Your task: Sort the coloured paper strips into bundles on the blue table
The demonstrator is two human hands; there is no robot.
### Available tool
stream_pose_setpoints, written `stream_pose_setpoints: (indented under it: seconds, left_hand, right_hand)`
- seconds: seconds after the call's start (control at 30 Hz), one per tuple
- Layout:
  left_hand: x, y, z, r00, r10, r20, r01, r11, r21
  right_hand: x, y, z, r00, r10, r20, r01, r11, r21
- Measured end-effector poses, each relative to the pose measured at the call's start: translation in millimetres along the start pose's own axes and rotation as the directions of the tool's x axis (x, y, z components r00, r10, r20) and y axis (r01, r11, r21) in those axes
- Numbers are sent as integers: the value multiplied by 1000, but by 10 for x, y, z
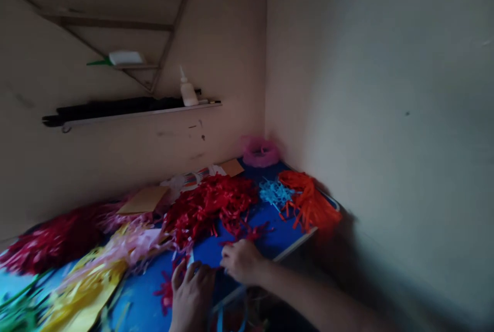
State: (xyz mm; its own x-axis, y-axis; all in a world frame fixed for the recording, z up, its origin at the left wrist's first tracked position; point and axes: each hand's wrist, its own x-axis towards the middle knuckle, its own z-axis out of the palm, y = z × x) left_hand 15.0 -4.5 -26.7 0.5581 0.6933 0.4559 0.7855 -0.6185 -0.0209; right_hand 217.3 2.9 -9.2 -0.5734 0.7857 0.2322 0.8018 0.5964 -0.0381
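Observation:
Near the table's front edge my left hand (193, 291) is closed, its fingers bent down. Red ribbon strips (166, 291) fan out on its left side. To its right, my right hand (244, 262) is pinched, with more red strips spreading beyond its fingertips. A thin bit of red shows in the gap between the hands, so both seem to grip the same ribbon bundle; the fingertips are partly hidden. Just beyond lies a large heap of shredded red ribbon (216, 201) on the blue table (208, 244).
Orange ribbon strips (309, 203) hang over the table's right edge beside light blue strips (276, 192). A pink coil (260, 153) sits in the corner. Yellow ribbons (85, 291), pink ribbons (133, 244) and brown cardboard (144, 199) lie left. A wall shelf (142, 114) holds a white bottle (188, 92).

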Motion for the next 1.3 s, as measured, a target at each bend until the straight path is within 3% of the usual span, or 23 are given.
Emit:
stream_pose_setpoints:
  seconds: [0.13, 0.33, 0.5, 0.73, 1.0, 1.17, 1.3]
  left_hand:
    - [-79, -38, 20, 1000, 6, 14, -6, 999, -36]
    - [-170, -72, -145, 981, -136, 136, 160, 970, -184]
    - [-156, -30, -174, 962, -211, 172, 235, 962, -138]
    - [-4, 102, -232, 931, -299, 208, 315, 948, -47]
    - [123, 61, -247, 909, -264, 323, 273, 962, 18]
    - [148, -10, -238, 905, -234, 356, 239, 970, 31]
    - [181, 42, -281, 931, -151, 331, 155, 988, 15]
  right_hand:
    - [-108, 66, 10, 1000, 15, 0, -15, 1000, 23]
    - [-335, 358, 36, 989, 144, 6, -143, 971, 191]
    - [-306, 346, 6, 979, 198, 46, -202, 937, 285]
    - [-137, 323, -155, 951, 258, 170, -297, 915, 275]
    - [35, 312, -237, 905, 320, 279, -382, 901, 206]
    - [0, 324, -186, 915, 309, 259, -360, 915, 183]
    - [-37, 316, -171, 947, 245, 208, -280, 946, 162]
